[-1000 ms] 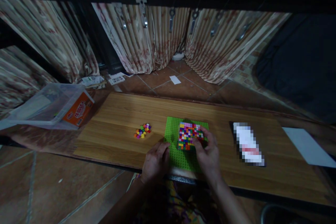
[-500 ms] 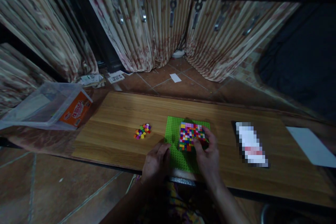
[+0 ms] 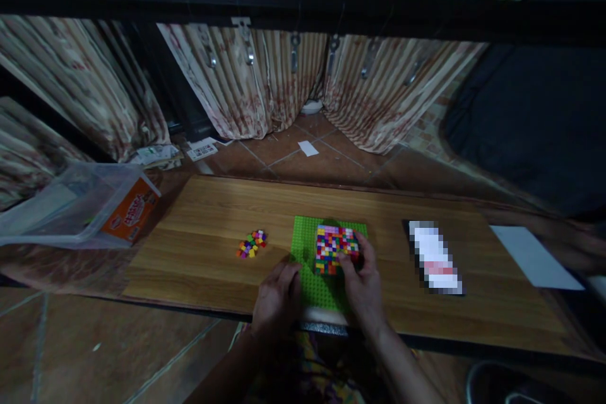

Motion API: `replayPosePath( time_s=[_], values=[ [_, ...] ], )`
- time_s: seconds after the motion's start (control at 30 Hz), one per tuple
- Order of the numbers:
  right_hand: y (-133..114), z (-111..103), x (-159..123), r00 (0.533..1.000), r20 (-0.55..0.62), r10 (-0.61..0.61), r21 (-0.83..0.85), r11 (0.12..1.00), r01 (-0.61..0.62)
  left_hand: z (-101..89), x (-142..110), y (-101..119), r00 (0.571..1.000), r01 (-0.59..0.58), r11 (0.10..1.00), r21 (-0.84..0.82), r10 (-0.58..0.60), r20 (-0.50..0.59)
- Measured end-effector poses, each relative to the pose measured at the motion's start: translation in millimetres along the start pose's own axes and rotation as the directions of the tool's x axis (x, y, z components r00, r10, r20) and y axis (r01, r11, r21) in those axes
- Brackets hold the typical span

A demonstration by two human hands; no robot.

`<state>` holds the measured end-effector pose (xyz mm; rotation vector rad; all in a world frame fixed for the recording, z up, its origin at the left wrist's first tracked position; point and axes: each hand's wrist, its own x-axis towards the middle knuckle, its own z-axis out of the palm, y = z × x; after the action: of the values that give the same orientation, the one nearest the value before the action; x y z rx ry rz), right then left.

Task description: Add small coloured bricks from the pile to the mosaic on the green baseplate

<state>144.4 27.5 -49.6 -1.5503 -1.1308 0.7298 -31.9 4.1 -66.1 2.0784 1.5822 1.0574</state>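
A block of small multicoloured toy bricks [image 3: 330, 246] stands on a green studded baseplate [image 3: 305, 233]. My right hand [image 3: 362, 281] grips this block, thumb on the near side and fingers round its right side. At the plate's left near edge rests my left hand [image 3: 277, 297], its fingers curled and pressed together. What those fingers hold, if anything, is hidden. Left of the plate lies a small pile of loose coloured bricks [image 3: 252, 244].
The wooden table [image 3: 199, 221] carries a phone with a blurred screen [image 3: 434, 257] on the right. Beyond it lies a white sheet [image 3: 537, 255]. A clear plastic bin [image 3: 76, 202] with an orange label stands at the left. Striped curtains [image 3: 246, 88] hang behind.
The view has tilted up and shifted a little, so everything sits slightly lower and further left. Both hands keep nearly the same places at the plate and the brick block.
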Motion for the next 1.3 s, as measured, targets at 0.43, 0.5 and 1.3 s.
replayPosePath(
  time_s=[0.43,0.5,1.3],
  values=[
    [23.1,-26.0,-24.0,0.988,0.081,-0.133,-0.347,0.925,0.154,-3.7,-1.4,5.1,0.999,0.018,0.999,-0.048,-0.02,-0.029],
    [26.6,-25.2,-23.0,0.984,0.105,-0.143,-0.386,0.906,0.173,-10.0,-2.5,6.1,0.998,0.046,0.997,-0.063,-0.049,-0.047],
    [31.8,-21.2,-5.6,0.965,0.142,-0.219,-0.426,0.867,0.26,-56.6,13.7,-61.1,0.992,0.071,0.874,0.481,-0.013,-0.124]
  ],
)
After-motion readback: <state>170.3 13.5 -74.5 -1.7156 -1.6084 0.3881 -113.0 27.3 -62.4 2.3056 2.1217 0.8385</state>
